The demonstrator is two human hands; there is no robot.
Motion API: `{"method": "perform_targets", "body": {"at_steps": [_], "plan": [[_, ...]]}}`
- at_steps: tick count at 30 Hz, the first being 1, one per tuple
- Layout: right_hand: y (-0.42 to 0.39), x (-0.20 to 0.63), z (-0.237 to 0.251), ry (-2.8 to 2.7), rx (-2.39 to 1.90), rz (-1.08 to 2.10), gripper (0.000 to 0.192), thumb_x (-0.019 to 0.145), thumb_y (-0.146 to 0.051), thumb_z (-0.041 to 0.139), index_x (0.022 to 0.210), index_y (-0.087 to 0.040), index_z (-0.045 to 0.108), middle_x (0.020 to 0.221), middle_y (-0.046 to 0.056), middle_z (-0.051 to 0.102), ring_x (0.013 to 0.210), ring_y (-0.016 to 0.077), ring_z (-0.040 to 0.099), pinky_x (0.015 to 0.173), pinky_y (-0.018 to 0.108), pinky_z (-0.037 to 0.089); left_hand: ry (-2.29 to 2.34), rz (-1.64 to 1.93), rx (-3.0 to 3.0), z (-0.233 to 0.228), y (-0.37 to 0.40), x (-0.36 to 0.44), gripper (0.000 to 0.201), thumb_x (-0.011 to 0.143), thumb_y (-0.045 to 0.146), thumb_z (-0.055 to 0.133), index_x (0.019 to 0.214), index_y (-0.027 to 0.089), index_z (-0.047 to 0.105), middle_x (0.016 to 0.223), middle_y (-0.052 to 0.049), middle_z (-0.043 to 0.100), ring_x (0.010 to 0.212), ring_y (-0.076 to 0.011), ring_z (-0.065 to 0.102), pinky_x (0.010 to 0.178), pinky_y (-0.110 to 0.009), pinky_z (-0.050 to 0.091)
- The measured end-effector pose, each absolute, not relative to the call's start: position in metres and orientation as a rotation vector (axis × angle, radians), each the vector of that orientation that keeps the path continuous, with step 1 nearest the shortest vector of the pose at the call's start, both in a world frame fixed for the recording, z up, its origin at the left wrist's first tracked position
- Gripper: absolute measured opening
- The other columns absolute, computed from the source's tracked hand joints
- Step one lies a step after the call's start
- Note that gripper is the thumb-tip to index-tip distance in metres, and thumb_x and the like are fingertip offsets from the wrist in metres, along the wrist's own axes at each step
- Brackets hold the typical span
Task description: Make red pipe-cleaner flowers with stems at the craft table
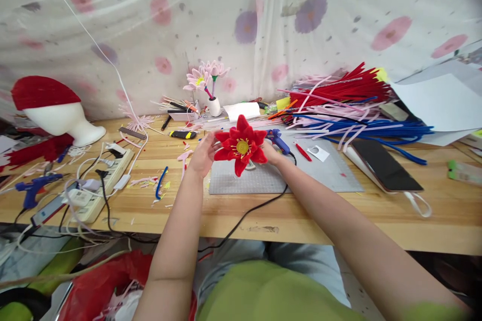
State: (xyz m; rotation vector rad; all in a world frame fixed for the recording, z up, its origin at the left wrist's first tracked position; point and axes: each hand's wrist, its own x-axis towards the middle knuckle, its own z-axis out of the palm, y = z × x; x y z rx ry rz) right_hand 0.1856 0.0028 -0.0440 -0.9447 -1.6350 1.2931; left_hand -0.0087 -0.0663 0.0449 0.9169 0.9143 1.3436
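A red fuzzy pipe-cleaner flower with pointed petals and a yellow centre is held up over the grey cutting mat, its face turned to me. My left hand is at its left side, fingers curled against the petals, tips partly hidden. On the other side, my right hand grips the flower from behind, most of its fingers covered by petals. Just beyond my right hand lies a blue hot glue gun. A red pen-like tool and a white paper piece with a hole rest on the mat.
Bundles of red pipe cleaners and blue ones lie at the back right, near a phone. Pink flowers stand in a white vase. On the left are a power strip, tangled cables and a foam head.
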Motion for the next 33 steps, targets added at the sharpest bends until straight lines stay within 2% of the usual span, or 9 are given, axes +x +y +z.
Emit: {"method": "perform_targets", "body": {"at_steps": [5, 9, 12, 15, 18, 22, 27, 31, 33], "plan": [[0.004, 0.183, -0.049, -1.689, -0.86, 1.318, 0.023, 0.064, -0.035, 0.057, 0.068, -0.014, 0.062, 0.078, 0.008, 0.065, 0.076, 0.0194, 0.058, 0.068, 0.033, 0.047, 1.033, 1.286, 0.776, 0.044, -0.06, 0.007, 0.036, 0.067, 0.048, 0.066, 0.082, 0.015, 0.064, 0.078, -0.008, 0.068, 0.084, -0.0228, 0.065, 0.071, -0.033, 0.052], [0.006, 0.185, -0.05, -1.699, -0.861, 1.324, 0.021, 0.064, -0.036, 0.057, 0.061, -0.015, 0.06, 0.074, 0.006, 0.064, 0.072, 0.0181, 0.058, 0.064, 0.03, 0.046, 0.867, 1.187, 0.653, 0.037, -0.056, 0.003, 0.048, 0.071, 0.059, 0.054, 0.086, 0.015, 0.064, 0.089, -0.011, 0.068, 0.095, -0.0261, 0.062, 0.08, -0.039, 0.05], [0.008, 0.183, -0.048, -1.699, -0.892, 1.279, 0.021, 0.065, -0.035, 0.056, 0.058, -0.016, 0.058, 0.072, 0.005, 0.064, 0.071, 0.0175, 0.058, 0.065, 0.029, 0.046, 0.742, 1.304, 0.649, 0.027, -0.055, -0.003, 0.05, 0.076, 0.059, 0.048, 0.094, 0.014, 0.061, 0.104, -0.012, 0.065, 0.104, -0.0253, 0.058, 0.087, -0.042, 0.047], [0.012, 0.174, -0.046, -1.666, -0.908, 1.252, 0.019, 0.066, -0.034, 0.057, 0.062, -0.016, 0.059, 0.069, 0.003, 0.064, 0.069, 0.0157, 0.058, 0.068, 0.028, 0.046, 0.837, 1.461, 0.711, 0.006, -0.055, 0.002, 0.033, 0.075, 0.04, 0.058, 0.097, 0.015, 0.059, 0.107, -0.01, 0.063, 0.103, -0.0207, 0.058, 0.091, -0.038, 0.044], [0.013, 0.158, -0.046, -1.663, -0.888, 1.314, 0.02, 0.069, -0.035, 0.056, 0.073, -0.017, 0.063, 0.07, 0.002, 0.063, 0.063, 0.0125, 0.056, 0.064, 0.025, 0.046, 1.021, 1.472, 0.889, -0.018, -0.054, 0.014, 0.041, 0.065, 0.017, 0.068, 0.104, 0.017, 0.057, 0.108, -0.009, 0.063, 0.101, -0.0174, 0.059, 0.094, -0.035, 0.041], [0.007, 0.135, -0.048, -1.764, -0.968, 1.239, 0.019, 0.075, -0.03, 0.051, 0.081, -0.018, 0.065, 0.068, 0.0, 0.063, 0.055, 0.0098, 0.052, 0.056, 0.023, 0.042, 1.172, 1.555, 0.96, -0.037, -0.049, 0.02, 0.028, 0.066, 0.021, 0.067, 0.092, 0.015, 0.06, 0.096, -0.008, 0.065, 0.084, -0.0148, 0.063, 0.084, -0.032, 0.046], [-0.003, 0.118, -0.046, -2.03, -1.02, 0.992, 0.02, 0.079, -0.033, 0.052, 0.085, -0.019, 0.065, 0.076, 0.001, 0.066, 0.069, 0.0126, 0.057, 0.065, 0.025, 0.042, 1.343, 1.642, 0.823, -0.039, -0.041, -0.002, 0.019, 0.066, 0.027, 0.066, 0.071, 0.012, 0.056, 0.069, -0.003, 0.063, 0.062, -0.0117, 0.061, 0.066, -0.027, 0.049], [-0.003, 0.128, -0.047, -1.963, -1.104, 0.757, 0.048, 0.072, -0.04, 0.063, 0.113, -0.017, 0.056, 0.097, 0.008, 0.064, 0.085, 0.0179, 0.056, 0.07, 0.029, 0.043, 1.532, 1.807, 0.852, -0.027, -0.026, -0.047, 0.012, 0.076, 0.026, 0.056, 0.079, 0.014, 0.052, 0.074, -0.003, 0.063, 0.064, -0.012, 0.063, 0.066, -0.026, 0.05], [-0.003, 0.14, -0.051, -1.922, -1.131, 0.748, 0.047, 0.074, -0.04, 0.06, 0.114, -0.016, 0.054, 0.097, 0.009, 0.064, 0.084, 0.0176, 0.056, 0.071, 0.029, 0.043, 1.757, 1.848, 0.884, -0.018, -0.016, -0.079, 0.011, 0.081, 0.026, 0.049, 0.087, 0.016, 0.05, 0.084, -0.005, 0.063, 0.066, -0.0121, 0.064, 0.065, -0.026, 0.05]]}}
